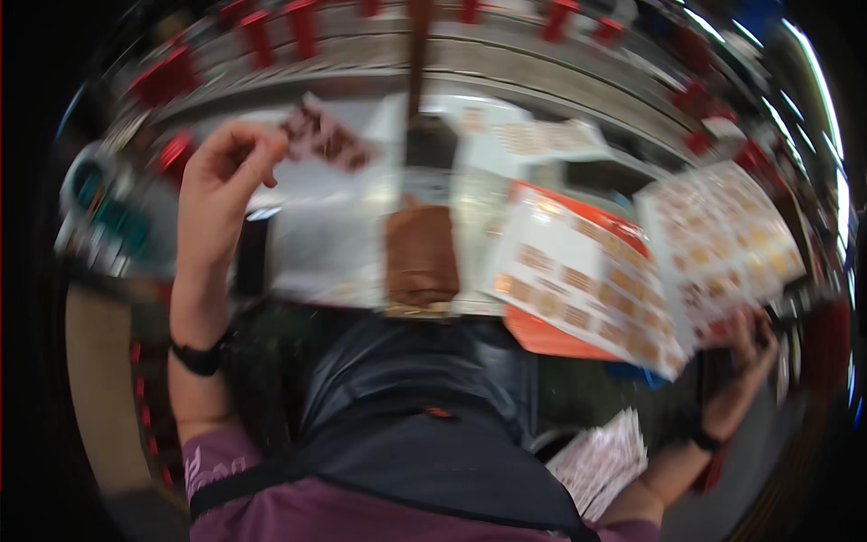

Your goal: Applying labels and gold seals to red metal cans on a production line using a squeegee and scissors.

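Red shapes and metal rails curve across the blurred background, and below them sits the bright metal table (334, 221). Up at its far left corner goes the left hand (217, 176), thumb and forefinger curled towards each other, right beside a pink-and-brown patterned piece (331, 137); whether they grip it, I cannot tell! Across to the right side, and the right hand (750, 350) is at the lower edge of a glossy patterned sheet (722, 239), fingers bent, though blur hides whether they close on it. Next to that, a white sheet with brown squares (578, 285) overlaps an orange sheet (555, 339), jutting past the table's near edge. Middle of that edge: a brown block-like thing (421, 253). And down by the right forearm, a bundle of printed sheets (601, 462)!
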The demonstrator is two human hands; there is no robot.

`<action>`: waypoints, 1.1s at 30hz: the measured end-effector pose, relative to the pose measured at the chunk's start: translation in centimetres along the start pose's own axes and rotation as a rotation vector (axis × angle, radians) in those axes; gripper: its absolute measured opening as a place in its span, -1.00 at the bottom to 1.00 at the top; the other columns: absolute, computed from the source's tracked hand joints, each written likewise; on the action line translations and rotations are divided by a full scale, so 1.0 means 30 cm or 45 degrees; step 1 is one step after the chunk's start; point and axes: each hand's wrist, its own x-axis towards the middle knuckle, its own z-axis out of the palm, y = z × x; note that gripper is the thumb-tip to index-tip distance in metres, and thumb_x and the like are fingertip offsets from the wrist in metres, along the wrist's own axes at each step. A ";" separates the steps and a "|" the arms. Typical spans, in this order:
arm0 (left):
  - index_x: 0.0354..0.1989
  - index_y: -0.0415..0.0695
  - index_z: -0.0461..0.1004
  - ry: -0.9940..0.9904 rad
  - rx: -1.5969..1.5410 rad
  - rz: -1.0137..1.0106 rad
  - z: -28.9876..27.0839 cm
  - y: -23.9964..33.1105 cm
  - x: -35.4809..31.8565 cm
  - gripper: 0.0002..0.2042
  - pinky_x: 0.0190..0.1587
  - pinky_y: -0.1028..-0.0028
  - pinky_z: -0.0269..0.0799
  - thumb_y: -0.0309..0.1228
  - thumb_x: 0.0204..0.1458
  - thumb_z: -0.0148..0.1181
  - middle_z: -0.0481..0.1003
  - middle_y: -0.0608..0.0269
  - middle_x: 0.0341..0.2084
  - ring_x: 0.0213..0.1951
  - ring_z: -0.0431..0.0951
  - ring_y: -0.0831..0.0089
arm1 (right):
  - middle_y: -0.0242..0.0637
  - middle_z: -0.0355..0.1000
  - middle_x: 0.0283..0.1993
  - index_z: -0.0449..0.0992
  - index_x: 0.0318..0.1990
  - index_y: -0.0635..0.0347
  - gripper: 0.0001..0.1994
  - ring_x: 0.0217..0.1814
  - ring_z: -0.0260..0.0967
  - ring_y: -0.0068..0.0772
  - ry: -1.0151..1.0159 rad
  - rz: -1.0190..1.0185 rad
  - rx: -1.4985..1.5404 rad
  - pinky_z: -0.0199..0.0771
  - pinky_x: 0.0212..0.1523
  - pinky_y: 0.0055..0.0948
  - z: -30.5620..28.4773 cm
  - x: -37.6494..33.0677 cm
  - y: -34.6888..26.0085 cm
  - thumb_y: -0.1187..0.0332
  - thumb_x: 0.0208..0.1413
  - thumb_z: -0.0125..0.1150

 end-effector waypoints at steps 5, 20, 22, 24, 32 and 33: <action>-0.19 -0.19 0.48 1.186 -0.128 -0.046 -0.538 -0.051 -0.367 -0.85 -0.40 0.67 0.38 -0.39 0.16 0.21 0.49 0.39 -0.39 -0.40 0.48 0.67 | -0.10 0.26 0.21 0.36 0.08 0.39 -0.66 0.20 0.28 -0.30 0.079 -0.090 -0.367 0.45 0.08 -0.24 0.126 0.158 0.024 0.37 0.22 0.09; -0.27 -0.43 0.44 1.604 -0.635 -0.922 -0.705 -1.034 -0.933 -0.89 -0.21 0.47 0.67 -0.60 0.10 0.17 0.49 0.06 -0.29 -0.25 0.57 0.32 | -0.20 0.26 0.09 0.28 0.18 0.42 -0.49 0.15 0.23 -0.41 -0.254 -1.158 -0.650 0.26 0.17 -0.37 0.294 0.121 -0.090 0.19 0.23 0.11; -0.29 -0.44 0.41 1.597 -0.630 -0.968 -0.654 -1.097 -0.900 -0.90 -0.21 0.48 0.68 -0.64 0.07 0.14 0.47 0.02 -0.25 -0.23 0.55 0.29 | -0.22 0.21 0.10 0.31 0.17 0.39 -0.50 0.14 0.21 -0.43 -0.148 -0.183 0.024 0.27 0.15 -0.36 0.241 0.165 -0.067 0.19 0.22 0.12; -0.28 -0.43 0.41 1.587 -0.585 -1.083 -0.613 -1.133 -0.865 -0.91 -0.27 0.46 0.69 -0.65 0.07 0.10 0.46 -0.04 -0.22 -0.22 0.56 0.26 | -0.26 0.26 0.02 0.37 0.09 0.36 -0.56 0.07 0.25 -0.45 -0.175 -0.288 -0.054 0.28 0.12 -0.39 0.197 0.205 -0.054 0.22 0.18 0.18; -0.19 -0.37 0.46 1.253 0.146 -1.411 -0.526 -1.212 -0.801 -0.77 -0.21 0.26 0.60 -0.45 0.03 0.14 0.55 -0.07 -0.28 -0.19 0.59 0.07 | -0.35 0.41 -0.26 0.45 -0.09 0.27 -0.69 -0.37 0.26 -0.61 0.014 0.023 -0.280 0.23 -0.36 -0.59 0.159 0.237 -0.075 0.23 0.14 0.24; -0.16 -0.32 0.49 1.027 0.690 -1.260 -0.533 -1.238 -0.806 -0.73 -0.14 0.20 0.56 -0.38 0.03 0.13 0.56 -0.10 -0.26 -0.18 0.59 0.02 | -0.35 0.44 -0.30 0.45 -0.07 0.28 -0.67 -0.48 0.24 -0.64 -0.009 -0.035 -0.354 0.18 -0.50 -0.61 0.164 0.244 -0.067 0.21 0.14 0.23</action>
